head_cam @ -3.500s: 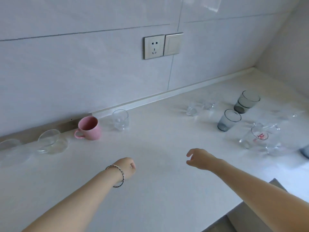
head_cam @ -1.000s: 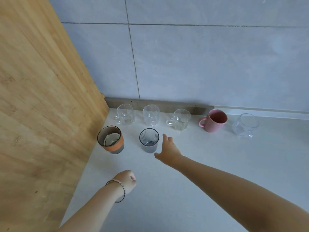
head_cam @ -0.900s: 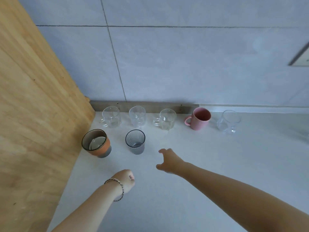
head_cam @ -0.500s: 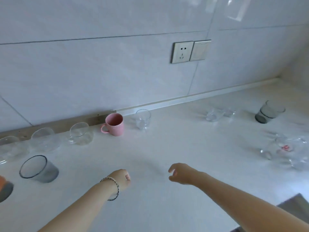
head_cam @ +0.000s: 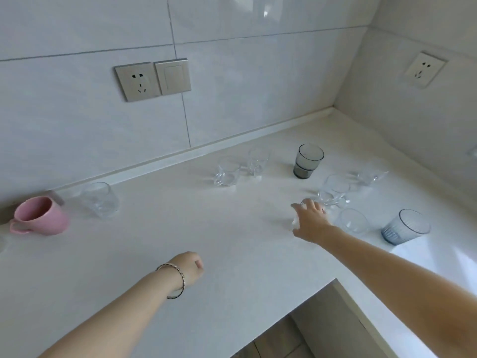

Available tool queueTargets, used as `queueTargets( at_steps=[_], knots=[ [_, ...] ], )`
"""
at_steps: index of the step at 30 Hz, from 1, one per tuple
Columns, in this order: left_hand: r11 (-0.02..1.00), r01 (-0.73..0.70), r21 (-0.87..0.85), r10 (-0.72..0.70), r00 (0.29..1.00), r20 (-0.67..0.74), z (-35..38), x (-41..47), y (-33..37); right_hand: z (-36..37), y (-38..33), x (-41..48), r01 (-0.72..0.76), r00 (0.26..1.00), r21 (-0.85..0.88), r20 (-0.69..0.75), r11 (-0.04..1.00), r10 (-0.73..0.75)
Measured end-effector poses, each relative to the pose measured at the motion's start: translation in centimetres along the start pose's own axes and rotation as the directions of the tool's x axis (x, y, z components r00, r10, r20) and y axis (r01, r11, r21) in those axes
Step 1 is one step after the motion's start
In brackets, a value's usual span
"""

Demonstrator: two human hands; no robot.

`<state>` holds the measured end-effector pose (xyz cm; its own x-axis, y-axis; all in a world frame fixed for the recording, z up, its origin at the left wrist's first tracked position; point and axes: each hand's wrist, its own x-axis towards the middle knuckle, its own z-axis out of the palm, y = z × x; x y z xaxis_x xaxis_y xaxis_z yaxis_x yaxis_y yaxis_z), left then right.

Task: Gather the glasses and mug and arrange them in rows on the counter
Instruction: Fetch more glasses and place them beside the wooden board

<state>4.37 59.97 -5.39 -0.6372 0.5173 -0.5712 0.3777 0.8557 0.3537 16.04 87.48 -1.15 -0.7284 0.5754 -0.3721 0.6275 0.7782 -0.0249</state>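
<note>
**Right hand reaches into the scattered glasses**

Half a second ago our right hand [head_cam: 311,223] hovered loosely curled over bare worktop [head_cam: 232,244]; now it is stretched out to the right with fingers spread, laid over a small clear glass [head_cam: 300,215]. Most of that glass is hidden behind the hand, so we cannot tell whether the fingers have closed on it. Our view has swung right as well: the row of glasses at the far left has gone out of frame, and the corner of the worktop has come in.

Our left hand [head_cam: 189,267] is clenched in a loose fist above the worktop, holding nothing, with a bracelet [head_cam: 175,280] on the wrist.

The pink mug [head_cam: 38,215] stands by the wall at the left edge, a clear tumbler [head_cam: 99,200] just beside it. Two clear glasses [head_cam: 242,169] stand near the wall further right, faint against the white surface. The smoky grey glass [head_cam: 307,161] stands upright beyond them. Just past our right hand we see a clear handled cup [head_cam: 334,192], a clear tumbler nearer us [head_cam: 353,220] and a ribbed blue-grey glass [head_cam: 405,226]. Another clear piece [head_cam: 367,177] behind them is too washed out to identify. A socket and switch [head_cam: 152,80] sit on the wall.
</note>
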Motion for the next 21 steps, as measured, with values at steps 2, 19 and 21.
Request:
queueTargets(
  at_steps=[2,19,21],
  knots=[
    [1.000,0.002,0.023,-0.002,1.000,0.000,0.3,0.3,1.0,-0.2,2.2,1.2,-0.055,0.998,-0.002,0.016,0.998,0.055],
    [0.993,0.120,0.008,-0.120,0.992,0.035,-0.4,-0.9,-2.0,0.2,-2.9,2.0,0.128,0.991,0.161,0.011,0.979,-0.131],
    [0.987,0.160,-0.002,-0.160,0.986,0.043,-0.7,-1.7,-3.8,0.5,-6.3,1.1,0.213,0.975,0.167,0.033,0.963,-0.221]
  ],
)
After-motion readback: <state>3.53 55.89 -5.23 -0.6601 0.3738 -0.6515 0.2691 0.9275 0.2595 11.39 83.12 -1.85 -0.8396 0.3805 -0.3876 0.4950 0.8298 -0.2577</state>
